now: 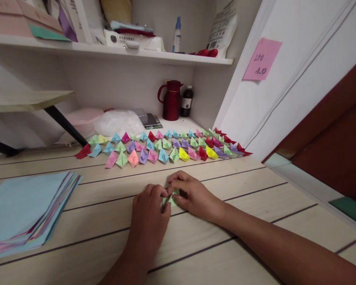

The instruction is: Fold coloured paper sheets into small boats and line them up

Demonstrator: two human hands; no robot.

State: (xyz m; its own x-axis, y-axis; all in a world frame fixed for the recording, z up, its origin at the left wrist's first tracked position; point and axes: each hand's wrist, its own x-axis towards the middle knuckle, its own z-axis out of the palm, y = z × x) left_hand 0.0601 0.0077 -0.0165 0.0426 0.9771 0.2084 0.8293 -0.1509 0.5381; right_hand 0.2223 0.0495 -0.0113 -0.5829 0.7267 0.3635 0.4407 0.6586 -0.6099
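Note:
A small piece of light green folded paper [172, 199] is held low over the table, between my two hands. My left hand [151, 209] is closed, with thumb and fingers pinching its left side. From the right, my right hand [192, 194] pinches the other side between thumb and fingers. Much of the paper is hidden behind the fingers, so its exact shape cannot be made out. Beyond my hands, several rows of small folded paper boats [163, 156] in many colours stand on the table.
A stack of coloured paper sheets [32, 202] lies at the left on the wood-plank table [219, 253]. Behind the boats are a dark red jug [172, 101], a dark bottle [187, 102] and a plastic bag [118, 122]. A raised shelf's black leg [67, 126] stands at the left.

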